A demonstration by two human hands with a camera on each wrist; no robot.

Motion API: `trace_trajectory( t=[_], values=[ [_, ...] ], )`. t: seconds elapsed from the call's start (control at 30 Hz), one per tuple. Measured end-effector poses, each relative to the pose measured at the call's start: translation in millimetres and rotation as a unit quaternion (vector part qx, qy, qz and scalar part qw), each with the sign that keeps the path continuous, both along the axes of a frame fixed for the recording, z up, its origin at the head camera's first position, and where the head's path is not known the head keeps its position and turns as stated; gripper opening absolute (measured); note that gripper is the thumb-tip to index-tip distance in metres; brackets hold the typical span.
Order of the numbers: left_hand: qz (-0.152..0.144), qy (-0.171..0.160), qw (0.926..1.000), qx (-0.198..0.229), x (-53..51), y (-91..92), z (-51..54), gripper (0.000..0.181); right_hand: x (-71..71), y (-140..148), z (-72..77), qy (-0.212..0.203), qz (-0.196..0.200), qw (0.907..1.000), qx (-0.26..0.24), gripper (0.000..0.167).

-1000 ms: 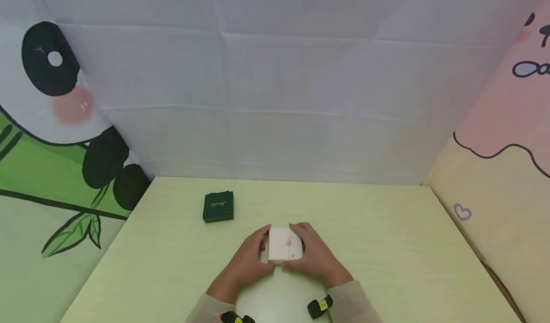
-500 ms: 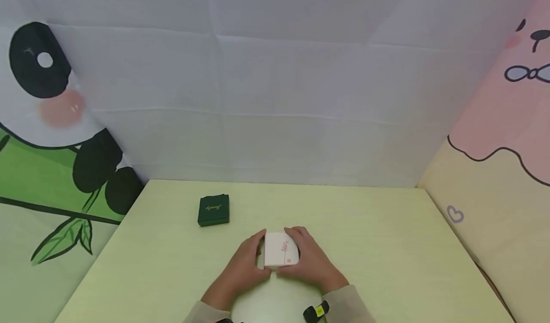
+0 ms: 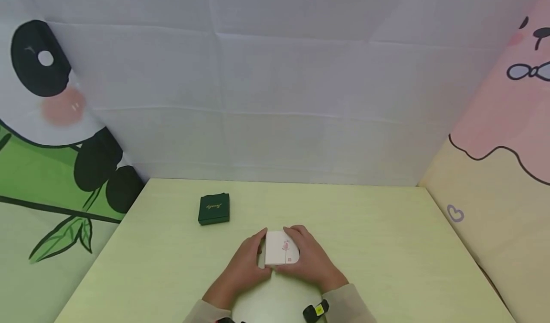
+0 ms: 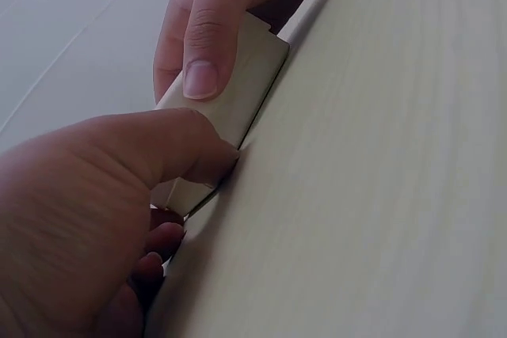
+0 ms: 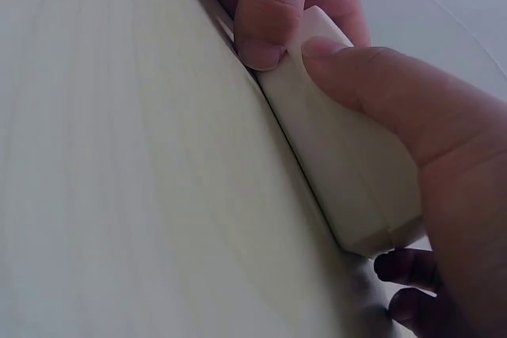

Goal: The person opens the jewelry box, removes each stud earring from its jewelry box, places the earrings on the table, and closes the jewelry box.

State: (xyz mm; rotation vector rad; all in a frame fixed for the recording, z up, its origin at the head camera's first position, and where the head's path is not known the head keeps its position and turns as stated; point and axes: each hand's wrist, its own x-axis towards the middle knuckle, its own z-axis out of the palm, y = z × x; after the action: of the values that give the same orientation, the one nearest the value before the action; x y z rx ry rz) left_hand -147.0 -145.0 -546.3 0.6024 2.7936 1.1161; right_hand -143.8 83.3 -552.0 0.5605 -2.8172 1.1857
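Note:
A small white box with a pink flower print lies on the table between both hands. The left hand grips its left side, the thumb low on the near face and the fingers round the far edge. From the right, the right hand holds it the same way, thumb in front. In the left wrist view the left thumb presses the box close to the tabletop. The right wrist view shows both thumbs against the near side of the box, whose bottom edge meets the table.
A dark green box with gold lettering sits on the pale table, farther back and to the left of the white box. Behind stands a white cloth backdrop, with cartoon-printed panels on both sides. Each wrist wears a black strap.
The head view has shifted slightly, so the scene sits a little farther left than a second ago. Both hands keep their grip on the white box, and the green box stays where it was.

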Motion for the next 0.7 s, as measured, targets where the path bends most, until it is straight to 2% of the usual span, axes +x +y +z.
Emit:
trace_trajectory(
  t=[0.3,0.7],
  values=[
    [0.005,-0.018,0.9998,0.007,-0.3,1.0,-1.3,0.099,-0.3,0,-3.3,0.014,-0.002,0.9999,-0.006,0.102],
    [0.026,-0.016,0.9995,0.013,-11.8,11.4,-0.7,0.098,-17.4,10,-2.8,0.024,0.01,0.9996,-0.011,0.102]
  ],
)
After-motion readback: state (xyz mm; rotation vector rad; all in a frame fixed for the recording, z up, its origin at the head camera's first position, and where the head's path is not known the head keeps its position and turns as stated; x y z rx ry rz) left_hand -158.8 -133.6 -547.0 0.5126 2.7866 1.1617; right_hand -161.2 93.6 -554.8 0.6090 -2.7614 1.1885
